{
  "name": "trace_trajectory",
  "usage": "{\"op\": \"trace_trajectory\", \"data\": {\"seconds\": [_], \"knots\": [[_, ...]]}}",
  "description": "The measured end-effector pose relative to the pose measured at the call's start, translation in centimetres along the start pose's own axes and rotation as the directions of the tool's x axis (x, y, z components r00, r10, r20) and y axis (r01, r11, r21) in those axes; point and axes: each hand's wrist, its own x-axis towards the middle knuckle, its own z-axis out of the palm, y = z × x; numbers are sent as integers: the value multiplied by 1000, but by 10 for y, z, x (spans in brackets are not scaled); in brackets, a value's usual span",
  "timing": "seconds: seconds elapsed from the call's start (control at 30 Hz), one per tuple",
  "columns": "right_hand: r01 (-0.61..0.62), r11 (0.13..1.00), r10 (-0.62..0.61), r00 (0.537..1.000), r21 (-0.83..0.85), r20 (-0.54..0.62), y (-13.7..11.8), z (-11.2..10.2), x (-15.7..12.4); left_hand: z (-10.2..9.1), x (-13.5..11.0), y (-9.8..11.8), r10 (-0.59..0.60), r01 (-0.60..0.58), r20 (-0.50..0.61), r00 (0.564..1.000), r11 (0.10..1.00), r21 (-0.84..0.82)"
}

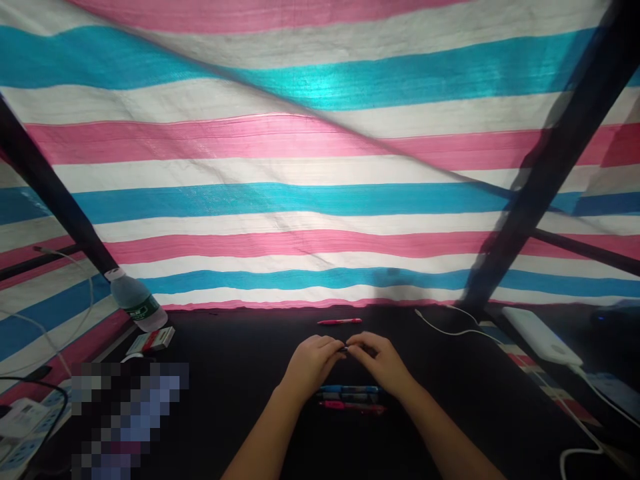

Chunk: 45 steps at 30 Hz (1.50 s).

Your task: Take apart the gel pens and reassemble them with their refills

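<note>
Over the black table (225,400), my left hand (313,360) and my right hand (380,363) meet with their fingertips closed. Between them sits a small, thin dark piece (344,349), mostly covered by the fingers, too small to name. Just beyond the hands lies a red pen (340,322). Nearer to me, between my wrists, several pens lie side by side: a blue pen (345,389) in front of the others, a dark pen (350,398) beside it and a pinkish-red pen (350,406) closest.
At the left stand a plastic bottle (137,300) and a small box (151,340), near a power strip (23,453). On the right are a white power bank (540,337) and a white cable (455,332). A striped tarp (300,200) hangs behind the table between dark posts.
</note>
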Motion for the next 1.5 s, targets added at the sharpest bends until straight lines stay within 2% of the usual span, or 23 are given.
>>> {"op": "trace_trajectory", "data": {"seconds": [0.1, 0.23, 0.3, 0.47, 0.63, 0.7, 0.8, 0.87, 1.03, 1.1, 1.13, 1.23, 1.3, 1.5], "knots": [[112, 993, -113, 991, -21, -71, 0, 0, 0, 0, 0, 0, -24, 24, -26, 999, 1000, 0], [-17, 1000, 17, 999, -11, 27, 1, 2, -1, 0, 0, 0, 23, -23, -2, 1000, 1000, -3], [-41, 999, 41, 998, -1, 42, 0, 2, -1, 0, 0, 0, 28, -28, 16, 999, 1000, -2], [137, 988, -142, 987, -70, -69, -4, -1, 0, 1, 0, 0, -30, 30, 2, 1000, 999, -11], [16, 999, -13, 998, -45, 54, -2, 1, -1, 3, -1, -1, 0, 1, 27, 1000, 1000, -20], [13, 1000, -12, 999, -18, 36, -2, 2, -1, 3, -1, -1, -12, 13, 27, 1000, 1000, -25], [83, 996, -83, 996, -14, -32, -4, 1, -1, 1, 0, 0, -40, 40, 7, 999, 998, -38], [77, 997, -77, 997, -10, -26, -6, 1, -1, 1, 0, 0, -42, 42, 4, 999, 998, -37], [-172, 978, 164, 984, 119, 69, -2, 4, 1, 5, -1, 0, 25, -25, 9, 1000, 1000, -16], [-219, 961, 203, 973, 166, 106, 0, 6, 2, 5, -1, 0, 27, -27, -2, 1000, 999, -18], [-195, 964, 180, 979, 181, 93, 0, 6, 2, 4, -1, 0, 13, -13, -5, 1000, 1000, -20], [-11, 994, 12, 1000, 113, -7, -1, 4, 2, 2, 0, 0, -37, 36, -13, 999, 999, -32], [37, 999, -37, 999, 37, -6, -5, 1, 2, 1, -1, -1, -42, 41, -26, 999, 999, -35], [-140, 984, 125, 984, 113, 128, -11, -4, 0, 3, -2, -3, 22, -22, -35, 999, 1000, -19]]}}
